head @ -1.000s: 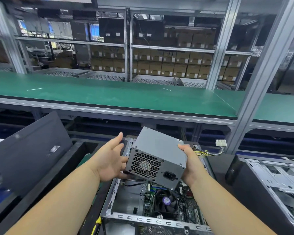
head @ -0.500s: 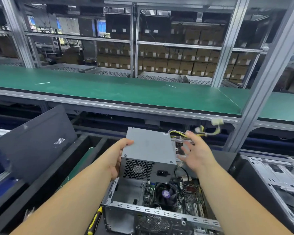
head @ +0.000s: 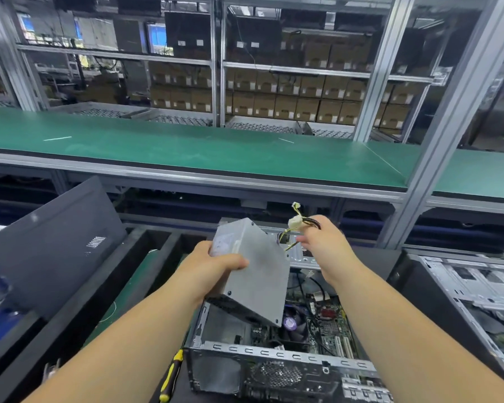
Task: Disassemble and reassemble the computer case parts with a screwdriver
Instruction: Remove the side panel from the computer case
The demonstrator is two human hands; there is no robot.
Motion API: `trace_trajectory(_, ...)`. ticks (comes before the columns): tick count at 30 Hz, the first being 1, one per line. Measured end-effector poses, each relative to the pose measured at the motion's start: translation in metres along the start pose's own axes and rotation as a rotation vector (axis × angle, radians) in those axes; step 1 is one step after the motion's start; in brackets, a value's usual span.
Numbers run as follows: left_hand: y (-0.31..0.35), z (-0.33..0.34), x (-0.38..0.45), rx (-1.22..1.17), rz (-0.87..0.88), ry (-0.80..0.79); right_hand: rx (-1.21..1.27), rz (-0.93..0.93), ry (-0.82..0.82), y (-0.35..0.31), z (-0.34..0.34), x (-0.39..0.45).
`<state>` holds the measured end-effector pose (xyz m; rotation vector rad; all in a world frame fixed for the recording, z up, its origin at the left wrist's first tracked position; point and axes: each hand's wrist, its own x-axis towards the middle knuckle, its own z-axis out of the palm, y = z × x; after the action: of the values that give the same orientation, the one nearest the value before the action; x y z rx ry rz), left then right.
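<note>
— Which step? — Disassembly, I judge: my left hand (head: 213, 264) grips the power supply (head: 252, 271), tilted above the open case (head: 277, 359); my right hand (head: 322, 242) pinches its cables (head: 298, 223).
— Next? — Free the wiring, set it aside.

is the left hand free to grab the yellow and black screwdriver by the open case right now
Probably not yet: the left hand grips the grey metal power supply box, tilted above the open computer case. The yellow and black screwdriver itself lies uncovered left of the case.
</note>
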<state>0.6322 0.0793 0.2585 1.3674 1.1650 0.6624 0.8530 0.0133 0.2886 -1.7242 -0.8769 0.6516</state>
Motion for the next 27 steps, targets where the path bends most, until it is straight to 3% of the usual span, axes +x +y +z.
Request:
trace_trajectory(7,-0.001,0.001,-0.004,0.341,0.186,0.023,-0.310,-0.145,-0.029,-0.044,0.024,-0.011)
trace_trajectory(15,-0.005,0.015,-0.009,0.657,0.318,0.033,-0.814,0.145,-0.110,-0.055,0.082,-0.034)
trace_trajectory(27,-0.021,0.030,-0.023,0.559,0.411,0.140,-0.782,0.257,0.170,-0.028,0.106,-0.039)
